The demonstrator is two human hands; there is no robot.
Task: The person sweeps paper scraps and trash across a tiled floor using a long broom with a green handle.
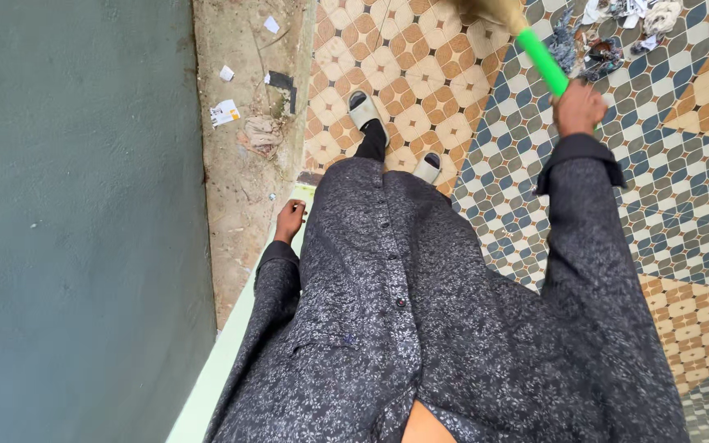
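My right hand (578, 107) is closed around the green handle (544, 62) of a broom whose straw head (492, 11) reaches the top edge of the view. A pile of swept rubbish (605, 37), scraps of cloth and paper, lies on the patterned tile floor just beyond the broom. My left hand (290, 220) hangs at my side with its fingers curled, holding nothing, close to a pale green ledge (231, 344). I wear a long dark speckled garment and pale sandals (363, 108).
A dark grey-green wall (75, 221) fills the left side. Beside it runs a bare concrete strip (248, 123) with paper scraps (225, 112) and dirt. Patterned tiles (683, 189) in orange, blue and white cover the floor to the right.
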